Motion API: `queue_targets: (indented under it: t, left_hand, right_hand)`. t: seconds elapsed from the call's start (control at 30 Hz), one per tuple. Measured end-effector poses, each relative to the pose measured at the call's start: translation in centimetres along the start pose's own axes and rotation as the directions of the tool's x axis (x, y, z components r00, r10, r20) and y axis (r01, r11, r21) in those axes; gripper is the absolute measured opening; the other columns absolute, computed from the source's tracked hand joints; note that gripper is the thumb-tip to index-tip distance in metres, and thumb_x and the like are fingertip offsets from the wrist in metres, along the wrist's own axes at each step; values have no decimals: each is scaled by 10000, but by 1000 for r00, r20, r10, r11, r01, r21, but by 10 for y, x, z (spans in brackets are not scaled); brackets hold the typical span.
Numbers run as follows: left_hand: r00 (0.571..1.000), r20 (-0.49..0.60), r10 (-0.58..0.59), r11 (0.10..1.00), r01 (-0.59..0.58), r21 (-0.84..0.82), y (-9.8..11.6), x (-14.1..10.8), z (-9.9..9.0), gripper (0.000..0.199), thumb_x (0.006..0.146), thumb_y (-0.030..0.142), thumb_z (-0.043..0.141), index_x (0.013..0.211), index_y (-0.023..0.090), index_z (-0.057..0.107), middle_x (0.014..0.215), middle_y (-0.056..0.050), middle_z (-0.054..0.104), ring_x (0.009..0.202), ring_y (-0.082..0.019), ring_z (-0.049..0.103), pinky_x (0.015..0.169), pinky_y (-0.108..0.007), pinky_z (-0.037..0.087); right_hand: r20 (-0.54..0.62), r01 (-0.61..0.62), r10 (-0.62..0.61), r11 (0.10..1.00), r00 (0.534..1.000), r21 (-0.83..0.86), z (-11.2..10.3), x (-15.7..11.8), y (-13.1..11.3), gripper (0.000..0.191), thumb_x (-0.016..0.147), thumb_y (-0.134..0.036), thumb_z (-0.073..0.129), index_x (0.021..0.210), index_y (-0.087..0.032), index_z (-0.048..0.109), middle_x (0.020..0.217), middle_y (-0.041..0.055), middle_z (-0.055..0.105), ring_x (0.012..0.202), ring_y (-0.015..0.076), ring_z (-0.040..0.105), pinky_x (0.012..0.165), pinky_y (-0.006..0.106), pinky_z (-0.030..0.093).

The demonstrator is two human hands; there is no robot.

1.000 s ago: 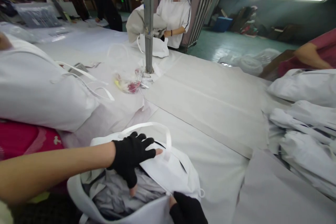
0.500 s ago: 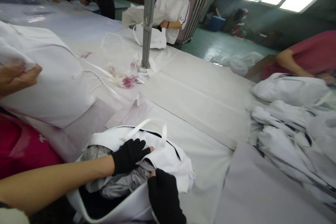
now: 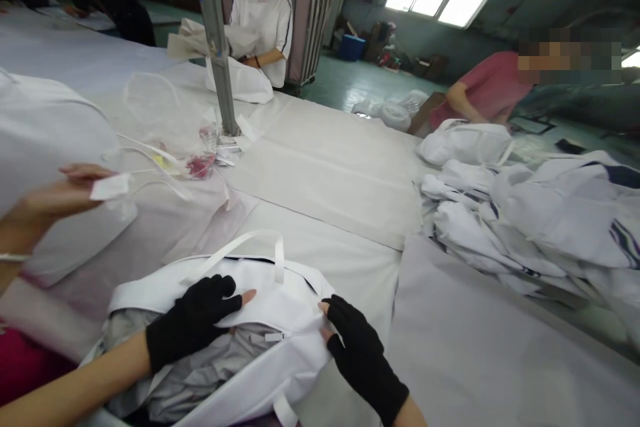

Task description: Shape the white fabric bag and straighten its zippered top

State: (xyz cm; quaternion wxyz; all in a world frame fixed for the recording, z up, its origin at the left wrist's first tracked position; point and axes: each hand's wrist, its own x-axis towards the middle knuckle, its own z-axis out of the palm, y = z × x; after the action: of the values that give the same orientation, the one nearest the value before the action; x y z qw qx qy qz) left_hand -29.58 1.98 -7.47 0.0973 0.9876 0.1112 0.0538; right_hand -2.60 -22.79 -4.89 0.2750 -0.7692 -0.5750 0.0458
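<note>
A white bag (image 3: 273, 303) with a white strap handle (image 3: 235, 250) lies on the table, its zipped mouth gaping toward me. Crumpled grey lining or filling (image 3: 210, 373) shows inside. My left hand (image 3: 200, 313), in a black fingerless glove, grips the upper edge of the opening, its thumb lying on the outside fabric. At the bag's right end my right hand (image 3: 357, 347), gloved alike, pinches the fabric between thumb and fingers. The zipper pull (image 3: 274, 337) lies between the two hands, along the lower edge.
At left, a co-worker's hand (image 3: 55, 197) holds a white tag (image 3: 110, 187) beside another white bag (image 3: 45, 127). A metal post (image 3: 215, 47) rises from the table. White bags (image 3: 540, 207) are heaped at right. Two people work across the table.
My right hand has moved from the opening's lower edge to the bag's right end. My view has turned rightward. The co-worker's hand at left now holds a tag.
</note>
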Motion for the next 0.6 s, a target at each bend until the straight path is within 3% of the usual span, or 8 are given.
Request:
queue_targets:
  t: [0.13, 0.23, 0.33, 0.43, 0.53, 0.6]
  left_hand:
    - [999, -22, 41, 999, -41, 5, -8, 10, -6, 465, 922, 303, 447, 1385, 315, 476, 1226, -113, 564, 1100, -279, 544, 922, -449, 480]
    - [996, -27, 83, 996, -83, -9, -19, 24, -14, 396, 941, 265, 426, 1316, 277, 553, 1081, -110, 598, 951, -227, 572, 827, -379, 506]
    - [996, 21, 86, 996, -85, -31, -28, 39, -22, 337, 944, 325, 462, 1248, 273, 599, 1003, -87, 601, 866, -199, 554, 771, -345, 502]
    - [994, 84, 76, 995, -71, -65, -30, 44, -30, 317, 930, 360, 503, 1218, 281, 611, 969, -64, 607, 856, -189, 548, 770, -329, 494]
    - [998, 36, 61, 998, -62, 16, -26, 31, -34, 358, 904, 403, 540, 1219, 250, 612, 1131, -122, 590, 971, -245, 557, 822, -399, 501]
    - [999, -40, 34, 996, -30, 90, -21, 19, -34, 395, 885, 384, 563, 1246, 228, 594, 1251, -165, 534, 1074, -298, 530, 862, -454, 493]
  right_hand:
    - [17, -152, 151, 976, 988, 153, 21, 6, 9, 160, 864, -256, 546, 995, -191, 612, 1017, 58, 664, 960, 181, 633, 835, 331, 537]
    - [22, -218, 219, 946, 975, 241, 25, 19, 8, 146, 866, -323, 562, 902, -183, 586, 925, 43, 657, 843, 161, 632, 750, 283, 525]
    - [31, -171, 169, 946, 985, 276, 21, 36, 2, 187, 886, -360, 542, 937, -183, 576, 892, 37, 646, 816, 156, 624, 735, 274, 515]
    - [-55, -92, 110, 960, 992, 264, 28, 44, -2, 269, 866, -375, 575, 1049, -179, 575, 966, 55, 662, 900, 179, 638, 794, 300, 527]
    - [-140, -62, 98, 968, 985, 243, 43, 38, -1, 309, 835, -391, 615, 1042, -164, 593, 966, 69, 684, 898, 199, 658, 789, 326, 553]
    - [-135, -60, 96, 966, 986, 251, 51, 32, 2, 303, 832, -404, 617, 1010, -158, 609, 940, 72, 693, 873, 202, 667, 767, 332, 567]
